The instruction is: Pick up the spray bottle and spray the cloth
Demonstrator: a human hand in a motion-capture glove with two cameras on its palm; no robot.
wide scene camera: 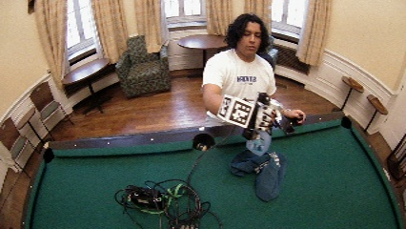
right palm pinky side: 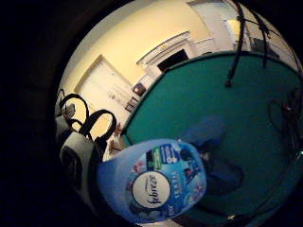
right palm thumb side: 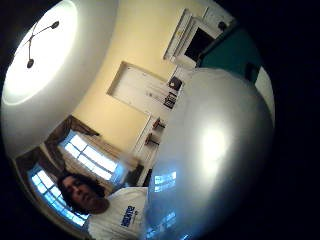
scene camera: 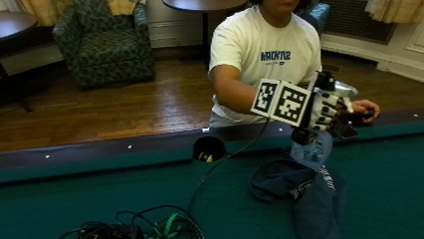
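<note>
Holding the bottle (scene camera: 311, 149) above the table (scene camera: 99, 199), the right hand (scene camera: 328, 114) is seen in the outside view with its gloved fingers (scene camera: 323, 115) curled round the neck, just under the spray head (scene camera: 338, 89); the bare hand (scene camera: 364, 110) is raised just beside it, and whether it touches the bottle cannot be told. The bottle hangs upright over the cloth (scene camera: 305, 191), which lies crumpled on the green felt near the rail (scene camera: 132, 152); the gap between the two is small, and contact cannot be ruled out from these views. In the little-finger palm view the labelled body (right palm pinky side: 154, 182) fills the near field, with the cloth (right palm pinky side: 213, 156) on the felt behind it. The bottle is judged to be rigid plastic, smooth and somewhat slippery, its weight low in the body if liquid remains; fill level cannot be read. A hold at the narrow neck is judged best, leaving a finger free for the trigger. The cloth is judged soft and limp, likely to shift little under spray. A cable tangle (scene camera: 132, 229) lies well apart from the cloth.
</note>
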